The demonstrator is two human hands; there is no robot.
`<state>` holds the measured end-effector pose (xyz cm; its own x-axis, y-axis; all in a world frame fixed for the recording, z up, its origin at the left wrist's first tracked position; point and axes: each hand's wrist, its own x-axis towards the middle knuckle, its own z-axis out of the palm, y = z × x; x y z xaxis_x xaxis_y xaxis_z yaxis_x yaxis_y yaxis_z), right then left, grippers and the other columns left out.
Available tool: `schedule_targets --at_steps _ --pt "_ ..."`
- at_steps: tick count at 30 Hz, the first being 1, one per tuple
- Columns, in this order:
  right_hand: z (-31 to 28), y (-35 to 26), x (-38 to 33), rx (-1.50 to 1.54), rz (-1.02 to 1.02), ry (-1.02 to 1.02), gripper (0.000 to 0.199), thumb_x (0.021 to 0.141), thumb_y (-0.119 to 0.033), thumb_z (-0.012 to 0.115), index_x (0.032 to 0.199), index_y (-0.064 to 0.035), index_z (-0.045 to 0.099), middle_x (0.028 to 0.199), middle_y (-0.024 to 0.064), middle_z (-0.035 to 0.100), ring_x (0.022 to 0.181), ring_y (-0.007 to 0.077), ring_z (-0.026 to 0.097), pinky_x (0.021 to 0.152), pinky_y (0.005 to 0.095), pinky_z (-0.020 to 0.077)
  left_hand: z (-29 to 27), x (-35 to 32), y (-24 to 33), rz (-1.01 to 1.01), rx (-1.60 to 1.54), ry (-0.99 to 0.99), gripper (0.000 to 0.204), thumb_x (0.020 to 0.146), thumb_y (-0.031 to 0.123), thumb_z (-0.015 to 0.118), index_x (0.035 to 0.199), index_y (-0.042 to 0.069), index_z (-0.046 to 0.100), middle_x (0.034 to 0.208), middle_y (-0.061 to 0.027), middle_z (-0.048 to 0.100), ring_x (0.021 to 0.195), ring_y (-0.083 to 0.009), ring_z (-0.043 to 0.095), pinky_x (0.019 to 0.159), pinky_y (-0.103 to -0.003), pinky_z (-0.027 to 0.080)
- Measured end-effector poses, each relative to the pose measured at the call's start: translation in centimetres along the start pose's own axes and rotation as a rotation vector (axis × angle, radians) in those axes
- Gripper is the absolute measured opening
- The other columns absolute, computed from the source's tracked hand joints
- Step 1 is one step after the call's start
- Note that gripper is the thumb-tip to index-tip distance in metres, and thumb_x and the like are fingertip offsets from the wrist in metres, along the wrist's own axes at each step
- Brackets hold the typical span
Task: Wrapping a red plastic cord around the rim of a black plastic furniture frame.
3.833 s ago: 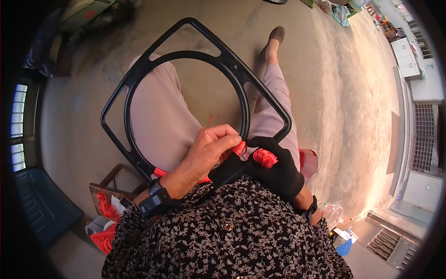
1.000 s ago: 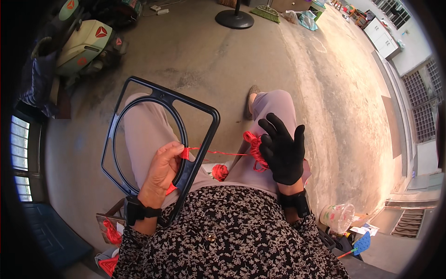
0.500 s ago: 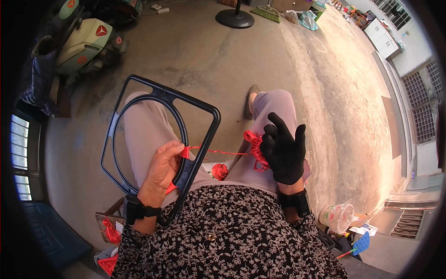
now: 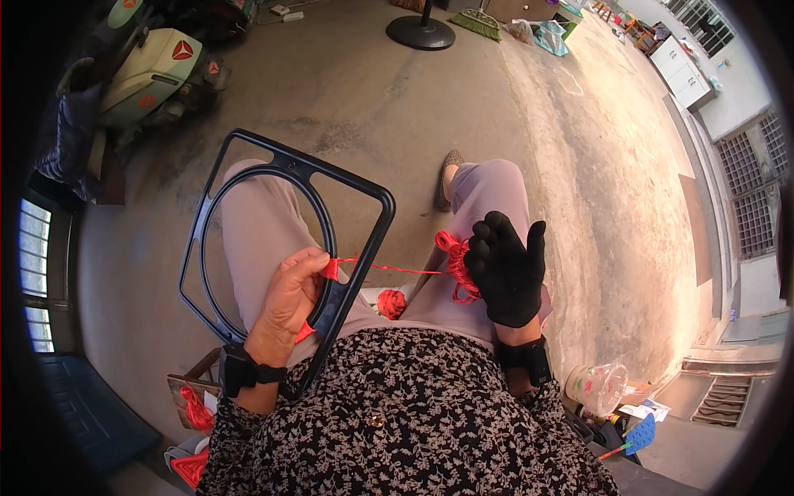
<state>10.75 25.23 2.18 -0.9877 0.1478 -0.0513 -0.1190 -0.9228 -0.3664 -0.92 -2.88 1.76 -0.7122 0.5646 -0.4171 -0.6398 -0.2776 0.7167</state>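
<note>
My bare left hand [image 4: 285,302] is closed around the inner ring of a black plastic frame [image 4: 382,207], tilted above my left thigh. Its thumb and finger pinch beside a red cord wrapping [image 4: 331,269] on the ring; more red shows below the hand. A thin red strand [image 4: 401,269] runs from the wrapping to a looped bundle of red cord [image 4: 460,273]. That bundle lies against the curled fingers of my black-gloved right hand [image 4: 506,277], whose thumb stands apart. The fingers partly hide how the bundle is gripped.
A red cord ball [image 4: 391,304] sits between my thighs. More red cord [image 4: 197,409] lies at lower left. On my right are a clear plastic tub [image 4: 597,388] and a blue fly swatter [image 4: 642,433]. A scooter [image 4: 153,74] stands far left, a round black base [image 4: 420,34] ahead.
My right hand's raised fingers have curled inward. The left hand, frame and strand stay almost where they were.
</note>
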Motion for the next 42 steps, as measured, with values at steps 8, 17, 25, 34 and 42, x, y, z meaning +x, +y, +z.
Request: schedule_targets --at_steps 8,17,25,34,42 --pt "0.1 0.0 -0.1 0.004 0.003 -0.012 0.061 0.094 -0.055 0.042 0.118 0.0002 0.052 0.107 0.0129 0.061 0.092 0.0195 0.059 0.083 0.0313 0.0463 0.1 -0.1 0.0 0.005 0.003 0.009 0.014 0.088 0.009 0.054 0.075 0.004 0.056 0.072 -0.003 0.057 0.071 -0.0112 0.057 0.07 -0.024 0.048" --pt "0.0 0.0 -0.2 -0.014 -0.01 0.01 0.062 0.094 -0.055 0.042 0.12 0.0002 0.052 0.108 0.0129 0.061 0.093 0.0196 0.059 0.084 0.0313 0.0466 0.3 -0.2 0.0 0.006 -0.013 0.021 0.014 0.088 0.008 0.055 0.074 0.004 0.056 0.072 -0.0031 0.057 0.071 -0.0111 0.057 0.07 -0.024 0.049" --pt "-0.1 0.0 -0.2 -0.009 -0.006 -0.04 0.062 0.094 -0.054 0.042 0.123 0.0004 0.05 0.11 0.0135 0.061 0.095 0.0201 0.06 0.083 0.032 0.0473 -0.5 -0.2 -0.3 0.016 -0.062 -0.016 0.01 0.088 0.008 0.055 0.081 0.002 0.058 0.074 -0.0066 0.062 0.069 -0.0136 0.061 0.068 -0.025 0.051" --pt "-1.1 -0.2 -0.3 0.034 -0.007 -0.009 0.044 0.097 -0.032 0.045 0.126 -0.0001 0.048 0.112 0.0143 0.06 0.096 0.0228 0.059 0.085 0.0349 0.0475 -0.1 0.0 -0.3 0.0 -0.015 0.002 0.012 0.088 0.01 0.055 0.081 0.001 0.059 0.072 -0.0047 0.059 0.068 -0.0127 0.059 0.069 -0.025 0.05" --pt "-1.0 -0.2 -0.4 0.06 0.0 -0.026 0.044 0.097 -0.031 0.044 0.129 -0.0002 0.047 0.113 0.0148 0.059 0.098 0.0244 0.058 0.085 0.0352 0.047 -0.7 -0.1 -0.5 0.029 -0.076 -0.039 0.008 0.088 0.009 0.058 0.085 0.001 0.059 0.075 -0.0055 0.061 0.07 -0.0142 0.062 0.066 -0.026 0.052"
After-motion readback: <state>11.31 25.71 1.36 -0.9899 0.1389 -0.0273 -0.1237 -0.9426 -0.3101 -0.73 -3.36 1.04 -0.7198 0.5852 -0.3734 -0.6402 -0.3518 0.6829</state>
